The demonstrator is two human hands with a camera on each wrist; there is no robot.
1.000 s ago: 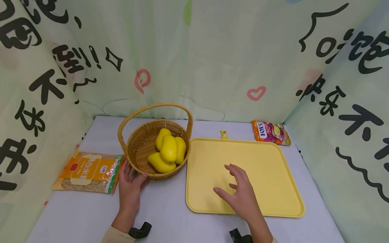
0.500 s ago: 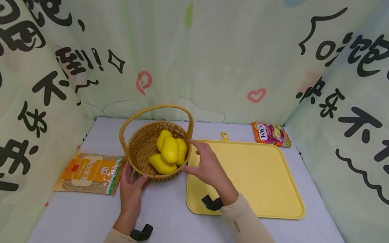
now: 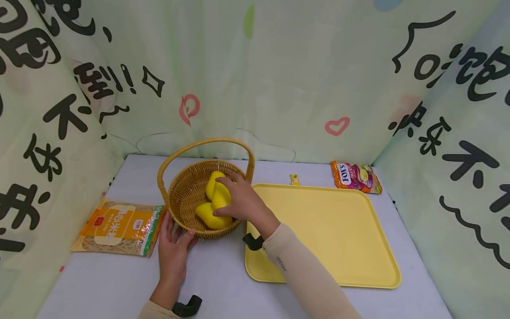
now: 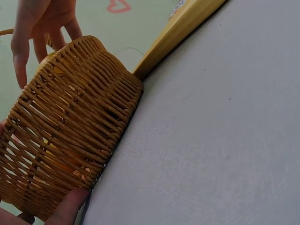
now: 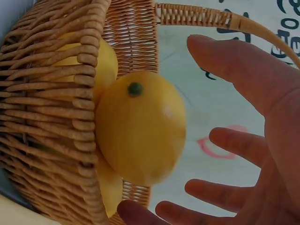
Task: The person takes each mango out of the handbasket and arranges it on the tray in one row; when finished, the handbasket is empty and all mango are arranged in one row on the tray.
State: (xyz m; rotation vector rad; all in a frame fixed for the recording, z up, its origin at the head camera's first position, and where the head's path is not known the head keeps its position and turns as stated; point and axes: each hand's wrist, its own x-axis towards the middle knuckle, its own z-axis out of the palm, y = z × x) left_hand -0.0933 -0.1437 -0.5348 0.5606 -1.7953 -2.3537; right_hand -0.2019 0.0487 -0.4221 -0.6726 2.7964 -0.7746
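A woven wicker basket (image 3: pixel 184 197) with a tall arched handle holds several yellow mango-like fruits (image 3: pixel 220 197). My left hand (image 3: pixel 172 252) holds the basket low on its near left side; in the left wrist view its thumb (image 4: pixel 70 206) lies against the wicker wall. Over the right rim reaches my right hand (image 3: pixel 249 201), fingers spread above the upper fruit and hiding part of the pile. The right wrist view shows that fruit (image 5: pixel 143 133), with a green stem spot, between the spread thumb and fingers, which stand apart from it.
A yellow tray (image 3: pixel 330 239) lies right of the basket, under the right forearm. To the left is an orange-and-clear food packet (image 3: pixel 117 226). Behind the tray are a small yellow wrapped piece (image 3: pixel 295 180) and a colourful FOX'S bag (image 3: pixel 356 177). Printed curtains enclose the table.
My right hand has moved left from above the tray, past the basket's right rim, to over the fruits. The left hand has stayed at the basket.
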